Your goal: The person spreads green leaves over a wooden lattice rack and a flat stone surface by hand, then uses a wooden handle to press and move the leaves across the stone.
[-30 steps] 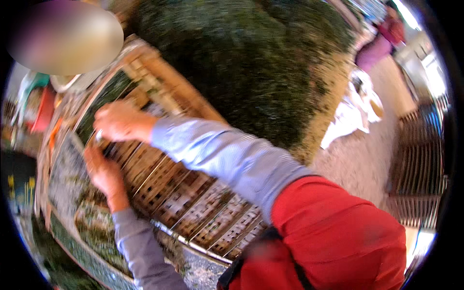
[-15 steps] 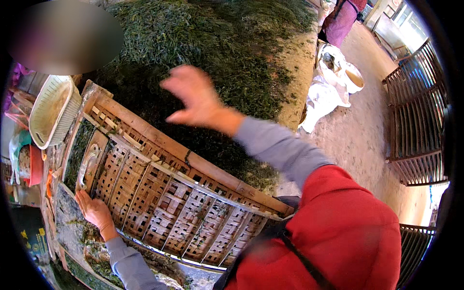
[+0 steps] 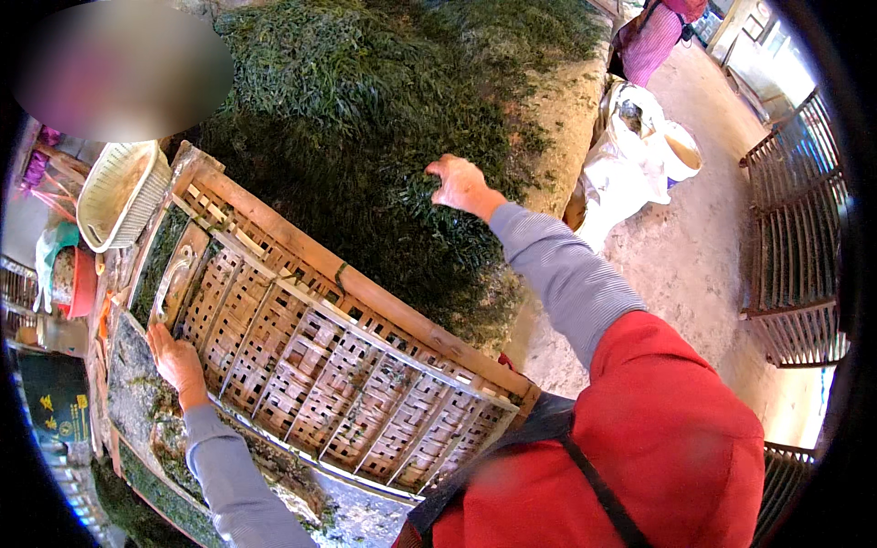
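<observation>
Across the lower left slants a woven bamboo tray with thin cross ribs, resting against a wooden frame. My left hand holds its lower left edge, fingertips just below a metal handle on a short wooden board. Beyond the frame spreads a wide pile of dark green, stringy leaves or weed. Over the right part of that pile is my right hand, its fingers curled in at the leaves. Whether strands are between those fingers is too small to tell.
Left of the frame stand a pale plastic basket and a red container. On the floor at right are a white sack and a white bucket. Slatted dark racks stand farther right. A person is at the top right.
My right hand has moved right over the pile, its spread fingers now curled. My left hand stays at the tray's edge. The whole view has shifted slightly.
</observation>
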A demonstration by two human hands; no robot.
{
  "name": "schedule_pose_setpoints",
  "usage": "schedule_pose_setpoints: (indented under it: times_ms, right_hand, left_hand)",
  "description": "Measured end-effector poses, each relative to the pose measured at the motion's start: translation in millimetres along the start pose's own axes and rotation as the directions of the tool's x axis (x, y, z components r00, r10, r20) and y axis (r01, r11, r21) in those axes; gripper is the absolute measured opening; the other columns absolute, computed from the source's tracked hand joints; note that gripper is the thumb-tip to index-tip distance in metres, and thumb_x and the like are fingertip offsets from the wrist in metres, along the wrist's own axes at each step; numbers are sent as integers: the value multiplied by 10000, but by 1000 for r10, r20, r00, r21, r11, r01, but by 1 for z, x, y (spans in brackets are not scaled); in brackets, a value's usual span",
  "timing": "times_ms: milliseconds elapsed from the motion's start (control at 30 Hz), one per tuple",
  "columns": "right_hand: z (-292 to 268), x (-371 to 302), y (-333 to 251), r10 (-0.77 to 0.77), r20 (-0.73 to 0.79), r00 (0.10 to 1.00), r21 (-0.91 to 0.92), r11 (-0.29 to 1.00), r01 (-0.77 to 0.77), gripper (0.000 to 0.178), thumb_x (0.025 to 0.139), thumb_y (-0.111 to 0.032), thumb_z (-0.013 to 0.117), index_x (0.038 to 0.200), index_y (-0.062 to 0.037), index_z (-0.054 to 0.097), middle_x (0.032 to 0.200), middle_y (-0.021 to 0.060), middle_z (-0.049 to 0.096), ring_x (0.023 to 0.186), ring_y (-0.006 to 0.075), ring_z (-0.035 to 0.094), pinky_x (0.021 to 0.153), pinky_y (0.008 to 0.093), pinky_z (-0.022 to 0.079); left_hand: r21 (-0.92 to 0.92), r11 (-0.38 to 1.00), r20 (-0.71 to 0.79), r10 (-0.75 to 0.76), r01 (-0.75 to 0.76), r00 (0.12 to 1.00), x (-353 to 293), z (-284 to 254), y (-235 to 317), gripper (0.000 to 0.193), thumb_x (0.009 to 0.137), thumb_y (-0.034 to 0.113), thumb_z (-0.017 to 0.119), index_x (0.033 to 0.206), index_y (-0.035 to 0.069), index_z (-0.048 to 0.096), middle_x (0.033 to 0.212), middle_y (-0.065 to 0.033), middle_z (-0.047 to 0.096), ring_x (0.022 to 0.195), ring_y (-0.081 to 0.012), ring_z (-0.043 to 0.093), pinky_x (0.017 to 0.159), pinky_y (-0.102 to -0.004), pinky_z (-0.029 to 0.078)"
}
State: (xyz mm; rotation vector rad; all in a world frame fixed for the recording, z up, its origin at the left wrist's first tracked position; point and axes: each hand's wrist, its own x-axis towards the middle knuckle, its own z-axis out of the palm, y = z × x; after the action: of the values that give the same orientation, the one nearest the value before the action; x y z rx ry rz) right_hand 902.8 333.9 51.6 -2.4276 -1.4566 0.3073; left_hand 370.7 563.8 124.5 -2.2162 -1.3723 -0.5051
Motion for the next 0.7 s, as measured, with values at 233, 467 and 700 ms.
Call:
schedule_pose_setpoints:
  times_ms: [233, 467, 700]
  right_hand:
    - [-64, -32, -18, -220, -277, 935, 336, 890, 308, 453, 594, -235, 745, 1008, -77, 651, 1003, 150, 613, 920, 319, 597, 798, 390, 492]
    - [-155, -46, -63, -332, -422, 844, 602, 594, 534, 376, 627, -126, 744, 981, -34, 658, 751, 117, 671, 635, 136, 636, 635, 278, 505]
    - [-165, -27, -78, -204, -46, 978, 895, 426, 131, 392, 714, -41, 675, 1081, 58, 578, 819, 89, 631, 735, 138, 597, 679, 289, 493]
  left_hand:
    - [-158, 950, 239, -227, 268, 944, 36, -64, 48, 266, 723, 125, 504, 890, 10, 676, 919, -219, 642, 841, -367, 622, 749, -426, 496]
    - [-877, -212, 378, 248, 431, 892, 79, -120, 301, 764, 912, 596, 283, 1269, -60, 445, 1235, -207, 528, 1177, -308, 485, 1021, -381, 343]
    - [-328, -649, 381, 574, 686, 725, 28, -164, 406, 531, 927, 527, 305, 1178, 87, 465, 929, -112, 630, 603, -170, 604, 558, -306, 517]
